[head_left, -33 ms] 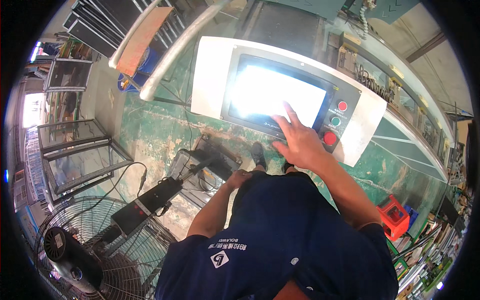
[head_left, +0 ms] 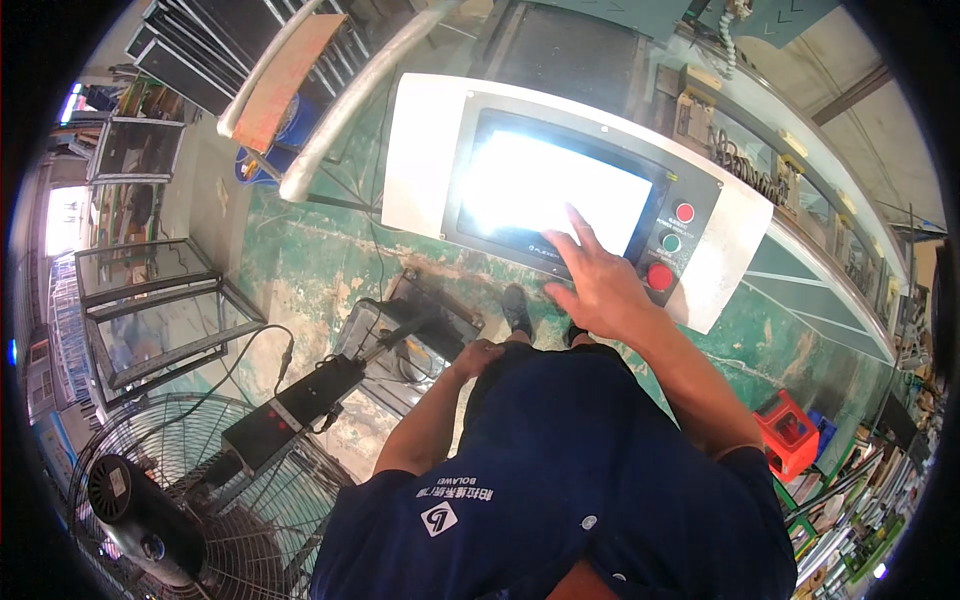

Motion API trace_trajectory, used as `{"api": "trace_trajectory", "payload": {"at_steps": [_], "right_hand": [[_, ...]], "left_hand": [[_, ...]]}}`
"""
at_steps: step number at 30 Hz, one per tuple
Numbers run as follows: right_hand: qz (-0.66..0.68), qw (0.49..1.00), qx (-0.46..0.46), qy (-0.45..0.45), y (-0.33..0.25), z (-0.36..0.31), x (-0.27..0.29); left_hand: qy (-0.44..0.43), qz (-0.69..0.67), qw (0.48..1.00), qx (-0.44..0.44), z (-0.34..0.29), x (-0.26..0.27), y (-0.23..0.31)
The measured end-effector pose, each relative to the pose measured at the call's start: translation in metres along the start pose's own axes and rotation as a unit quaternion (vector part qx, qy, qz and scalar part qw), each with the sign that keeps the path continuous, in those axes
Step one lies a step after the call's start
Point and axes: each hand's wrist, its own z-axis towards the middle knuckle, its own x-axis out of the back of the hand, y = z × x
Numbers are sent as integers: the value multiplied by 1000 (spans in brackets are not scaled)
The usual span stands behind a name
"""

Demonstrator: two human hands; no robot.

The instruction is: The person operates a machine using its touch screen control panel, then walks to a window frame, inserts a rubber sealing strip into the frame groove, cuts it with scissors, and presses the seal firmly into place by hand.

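Observation:
A white control panel [head_left: 418, 150] with a brightly glaring touch screen [head_left: 520, 185] stands in front of me. Over the screen's lower right part is my right hand [head_left: 602, 285], its index finger stretched out at the glass and the thumb apart; it holds nothing. Whether the fingertip touches the glass I cannot tell. To the right of the screen sit a red button [head_left: 685, 212], a green button [head_left: 671, 242] and a larger red knob [head_left: 660, 277]. My left hand [head_left: 478, 357] rests low against my dark shorts, its fingers mostly hidden.
A large black wire fan [head_left: 150, 520] stands at the lower left, its cable running across the floor. Framed panels [head_left: 165, 325] lean farther left. A padded rack [head_left: 330, 110] rises left of the panel. A red plastic stool [head_left: 787, 435] is at the right, near stacked profiles [head_left: 845, 520].

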Motion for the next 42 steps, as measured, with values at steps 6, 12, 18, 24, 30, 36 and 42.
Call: {"api": "trace_trajectory", "payload": {"at_steps": [6, 12, 18, 24, 30, 36, 42], "right_hand": [[29, 997, 63, -37, -18, -8, -9], [-15, 998, 64, -18, -17, 5, -17], [10, 999, 40, -22, -19, 15, -16], [53, 998, 6, -43, -7, -26, -12], [2, 997, -58, -55, 10, -46, -8], [0, 999, -20, 30, 15, -42, -3], [0, 996, -46, 77, 16, -20, 33]], "left_hand": [[44, 21, 999, -25, -5, 5, -20], [-32, 102, 994, -28, -3, 12, -5], [-24, 126, 991, -44, 1, 12, -20], [-22, 126, 992, 0, 4, 6, -2], [-17, 191, 981, 9, 5, 4, 20], [-41, 39, 998, -20, 5, 4, 18], [-40, 152, 986, -46, -1, 9, 12]]}}
